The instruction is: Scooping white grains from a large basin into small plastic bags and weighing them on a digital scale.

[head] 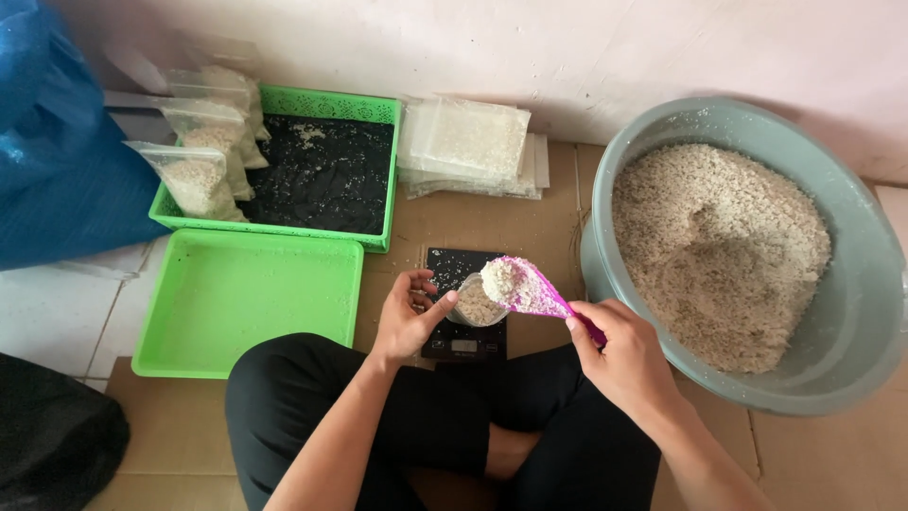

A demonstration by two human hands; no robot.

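My right hand grips the handle of a pink scoop heaped with pale crumbly grain, tipped over a small clear plastic bag. The bag stands partly filled on a black kitchen scale. My left hand pinches the bag's open rim on its left side. Both hands are above my crossed legs in black trousers.
A large grey basin full of the same grain sits on the right. A green tray lies left of the scale; behind it a green basket holds several filled bags. Flat clear bags are stacked by the wall. Blue sack far left.
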